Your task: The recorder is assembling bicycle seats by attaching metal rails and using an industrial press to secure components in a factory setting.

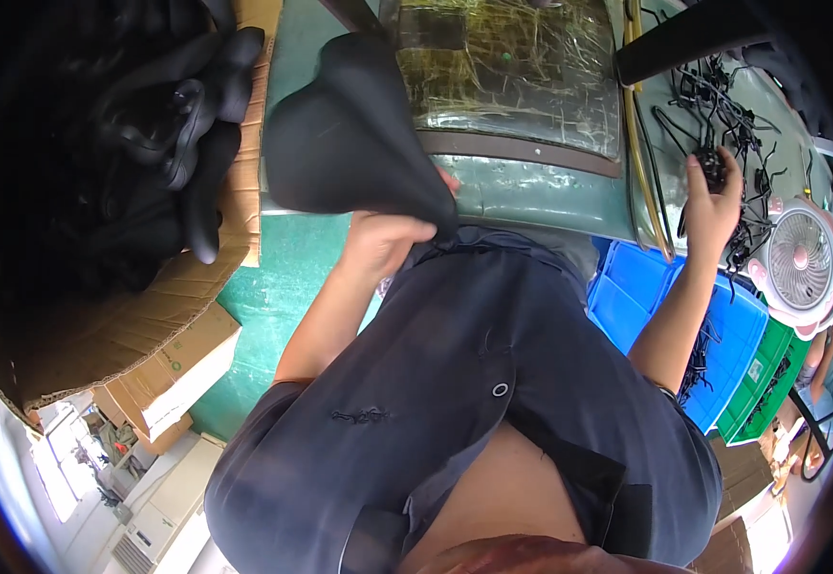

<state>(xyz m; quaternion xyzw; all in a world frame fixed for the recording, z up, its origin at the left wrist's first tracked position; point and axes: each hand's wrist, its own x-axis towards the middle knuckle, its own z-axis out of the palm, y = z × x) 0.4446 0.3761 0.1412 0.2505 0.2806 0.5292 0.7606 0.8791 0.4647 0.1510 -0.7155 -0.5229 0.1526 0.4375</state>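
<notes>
My left hand (378, 245) grips the narrow nose of a black bicycle saddle (345, 134). The saddle's smooth top faces up and its wide end points away from me, over the table's near left edge. Out to the right, my right hand (713, 206) is closed around a small dark clamp-like part (711, 170), with fingers and thumb on either side of it. A bent black rod (670, 124) runs close to that part; whether the two are joined, I cannot tell. Around this hand lies a tangled pile of black bent metal rods (746, 143).
A cardboard box (249, 143) full of black saddles stands at left. Ahead, a tape-covered board (512, 77) lies on the green table (531, 196). Blue crates (737, 330), a green crate (770, 373) and a small fan (801, 258) are at right. Dark bars cross the table's far side.
</notes>
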